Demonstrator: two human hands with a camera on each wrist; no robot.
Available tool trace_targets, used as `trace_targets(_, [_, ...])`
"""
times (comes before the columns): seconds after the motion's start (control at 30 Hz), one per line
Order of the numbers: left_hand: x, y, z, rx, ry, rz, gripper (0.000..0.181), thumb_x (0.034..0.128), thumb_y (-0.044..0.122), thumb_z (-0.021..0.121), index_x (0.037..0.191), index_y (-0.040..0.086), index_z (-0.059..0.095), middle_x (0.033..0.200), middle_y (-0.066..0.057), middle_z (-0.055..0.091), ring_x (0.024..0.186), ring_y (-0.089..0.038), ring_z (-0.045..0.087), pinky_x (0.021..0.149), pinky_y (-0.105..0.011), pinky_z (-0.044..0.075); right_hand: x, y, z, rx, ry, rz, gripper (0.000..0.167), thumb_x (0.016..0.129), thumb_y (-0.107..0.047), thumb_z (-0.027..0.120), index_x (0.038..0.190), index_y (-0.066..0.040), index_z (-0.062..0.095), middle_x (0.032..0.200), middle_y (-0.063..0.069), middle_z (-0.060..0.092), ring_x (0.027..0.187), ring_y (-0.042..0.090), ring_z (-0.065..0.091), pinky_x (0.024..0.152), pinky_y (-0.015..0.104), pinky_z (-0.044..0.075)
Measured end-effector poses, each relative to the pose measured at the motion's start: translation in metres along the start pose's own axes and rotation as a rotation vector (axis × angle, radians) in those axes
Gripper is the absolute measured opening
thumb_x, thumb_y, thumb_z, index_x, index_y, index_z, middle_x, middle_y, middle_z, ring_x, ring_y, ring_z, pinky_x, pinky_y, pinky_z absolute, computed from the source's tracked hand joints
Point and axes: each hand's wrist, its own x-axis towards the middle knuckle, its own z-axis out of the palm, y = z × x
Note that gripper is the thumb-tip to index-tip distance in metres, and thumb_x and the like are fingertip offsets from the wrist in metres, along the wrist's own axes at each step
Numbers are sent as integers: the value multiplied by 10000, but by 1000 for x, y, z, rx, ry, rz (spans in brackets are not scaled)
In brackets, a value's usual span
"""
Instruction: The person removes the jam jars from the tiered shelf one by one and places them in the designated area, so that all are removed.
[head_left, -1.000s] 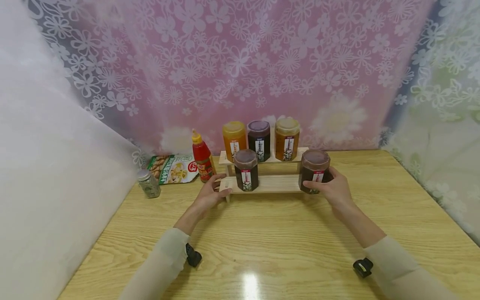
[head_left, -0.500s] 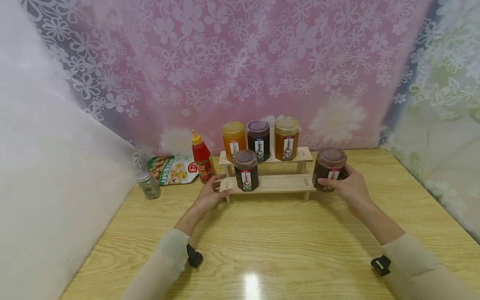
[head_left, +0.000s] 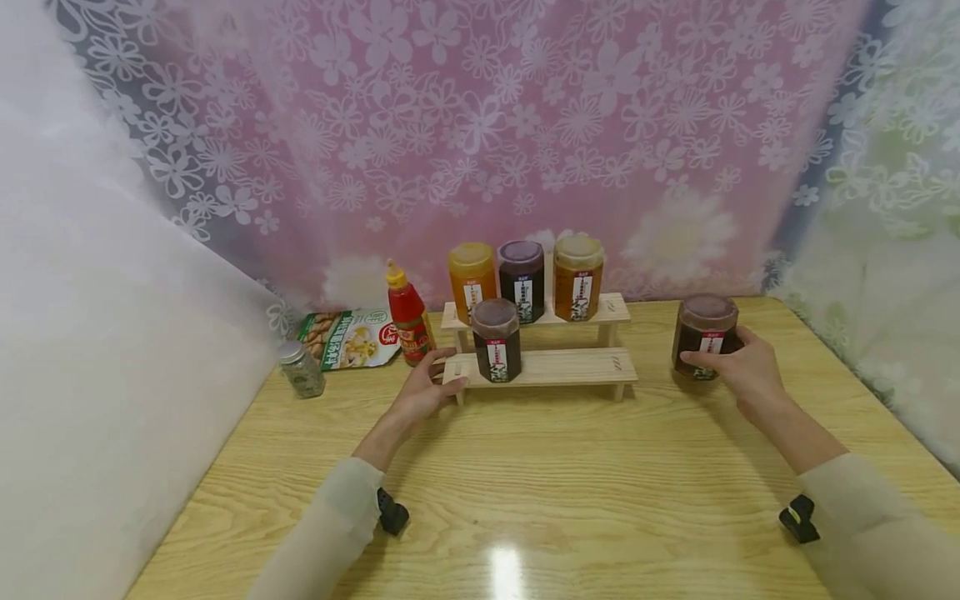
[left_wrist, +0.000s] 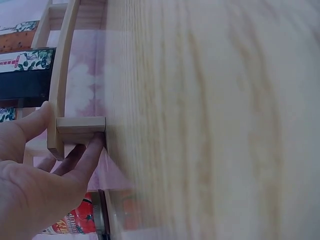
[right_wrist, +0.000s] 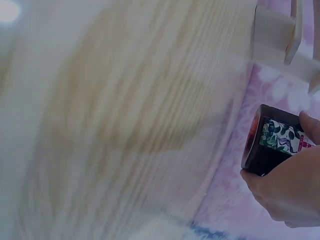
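The right hand (head_left: 750, 371) grips a dark jar (head_left: 703, 337) with a brownish lid, to the right of the wooden two-tier rack (head_left: 570, 367). In the right wrist view the fingers and thumb of the hand (right_wrist: 290, 187) wrap the dark jar (right_wrist: 275, 142), its base off the table. The left hand (head_left: 420, 392) holds the left end of the rack's lower shelf; in the left wrist view the hand (left_wrist: 45, 190) has its thumb on the shelf and fingers at the leg (left_wrist: 82, 124). Another dark jar (head_left: 498, 346) stands on the lower shelf.
On the upper shelf stand a yellow-lidded jar (head_left: 472, 279), a purple-lidded jar (head_left: 522, 283) and an amber jar (head_left: 577, 279). Left of the rack are a red sauce bottle (head_left: 408, 317), a green and white packet (head_left: 352, 340) and a small shaker (head_left: 302, 371).
The right hand has carried the dark jar rightward, from the right end of the lower shelf to beyond the rack. The left hand keeps its place on the rack.
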Motion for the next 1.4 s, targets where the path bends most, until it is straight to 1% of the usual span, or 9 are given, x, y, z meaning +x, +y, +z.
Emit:
trace_targets(0.17, [-1,3,1,19,1,9,624,972,185,761,1528,204,478,1547,-178,461,1370,-368,467,1094,-522,429,10,8,-12,-43,52,33,1015,916,-415,809,1651,-35,222,1588,256,356,1431,446,387,1067,520,433])
trace_targets(0.37, [-1,3,1,15,-3,6,606,979,172,750,1521,205,481,1495,-173,514,1229,-329,564,978,-441,508,18,14,-22,-55,76,98,1075,906,-451,807,1663,-41,163,1644,279,289,1446,449,366,884,347,460])
trace_targets(0.5, [-1,1,0,15,0,1,602,979,166,749,1517,213,483,1503,-171,504,1243,-332,551,983,-448,501,24,19,-27,-55,90,130,1098,908,-457,800,1669,-57,118,1652,280,273,1203,350,487,679,326,444])
trace_targets(0.63, [-1,0,-1,25,-4,1,608,982,171,746,1525,207,476,1532,-187,469,1297,-355,502,1008,-469,480,28,25,-33,-60,97,162,1121,915,-468,787,1671,-64,63,1669,274,230,970,238,474,603,371,419])
trace_targets(0.8, [-1,0,-1,22,-4,-5,616,984,169,744,1532,212,466,1559,-189,436,1337,-371,475,1032,-486,472,32,30,-37,-69,105,154,1063,939,-439,765,1665,-33,104,1660,289,241,1240,432,493,626,275,452])
trace_targets(0.87, [-1,0,-1,15,-8,-7,619,986,167,742,1535,213,460,1564,-191,431,1344,-381,476,1039,-499,473,34,31,-37,-78,107,147,1041,943,-442,757,1662,-25,130,1655,292,250,1413,450,375,727,274,483])
trace_targets(0.97, [-1,1,-2,19,-13,-4,619,988,183,742,1537,219,457,1575,-184,421,1368,-380,461,1055,-510,467,38,33,-39,-70,101,143,1046,944,-446,754,1662,-24,121,1660,289,234,1463,471,326,945,429,517])
trace_targets(1.07, [-1,2,-3,20,-21,5,620,991,197,739,1540,215,451,1581,-186,414,1378,-391,451,1065,-527,457,42,34,-41,-44,92,135,1057,940,-440,764,1663,-26,113,1664,285,222,1478,483,301,1124,582,391])
trace_targets(1.4, [-1,1,-2,44,-17,31,627,988,207,743,1542,200,451,1583,-177,415,1398,-385,443,1094,-547,426,48,42,-49,-41,29,106,1093,928,-436,784,1671,-69,72,1704,243,121,1534,476,177,1174,614,301])
